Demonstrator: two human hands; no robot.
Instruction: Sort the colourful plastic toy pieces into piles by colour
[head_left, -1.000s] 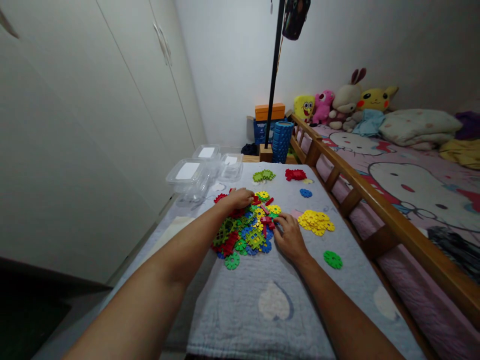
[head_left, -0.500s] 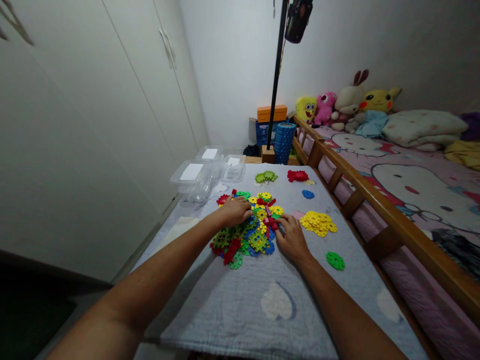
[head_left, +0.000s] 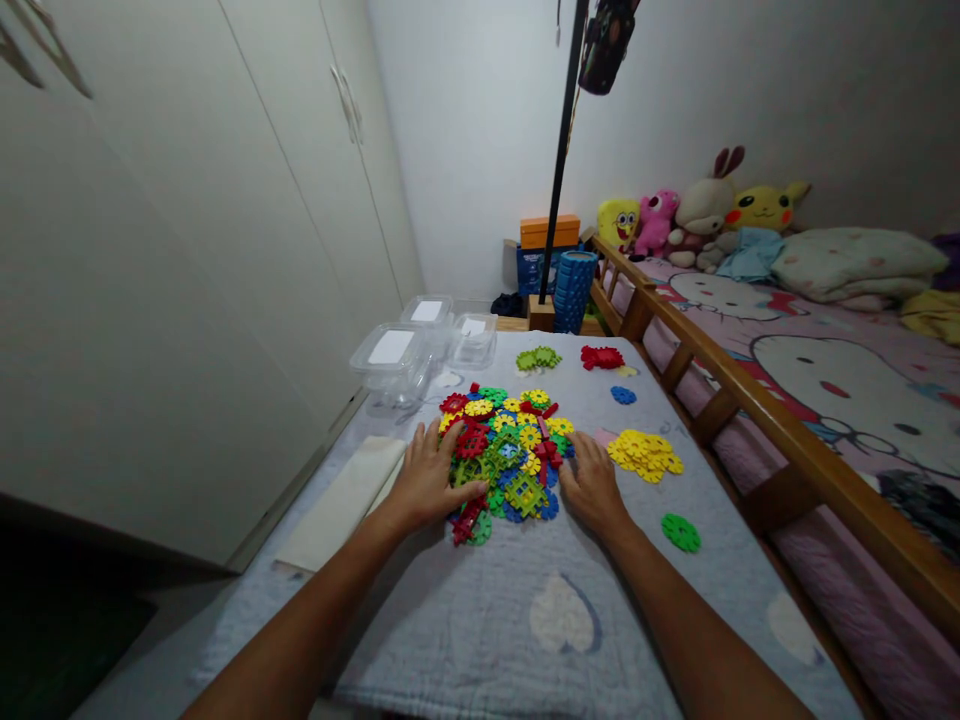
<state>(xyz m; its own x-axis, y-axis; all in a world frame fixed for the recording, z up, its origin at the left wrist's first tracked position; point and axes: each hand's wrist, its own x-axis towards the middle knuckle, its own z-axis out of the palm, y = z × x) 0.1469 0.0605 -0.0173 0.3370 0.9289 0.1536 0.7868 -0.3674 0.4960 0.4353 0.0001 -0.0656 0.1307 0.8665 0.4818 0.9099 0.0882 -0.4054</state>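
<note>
- Plastic pieces in a mixed pile lie between two bare hands, on a light-blue cloth spread over the worktop.
- The left hand is spread, back upward, thumb well apart from the fingers; its fingertips and thumb rest at the pile's left edge. No piece shows in its grasp, though the palm is hidden.
- The right hand is loosely unfolded, fingers slightly bent and close together, at the pile's right edge beside some red pieces. It appears to grip nothing; its underside cannot be seen.
- Five separate groups sit beyond and to the right of the pile: one yellow heap, one green disc, one small blue group, one red cluster and one lime cluster.
- Three clear boxes with white labels on their lids show at the far left; one folded cream cloth lies near the left hand.
- The mixed pile holds too many overlapping pieces to count: notched flower-like discs in yellow, green and blue, lime squares with grid centres, and red pieces, some of them blocky.
</note>
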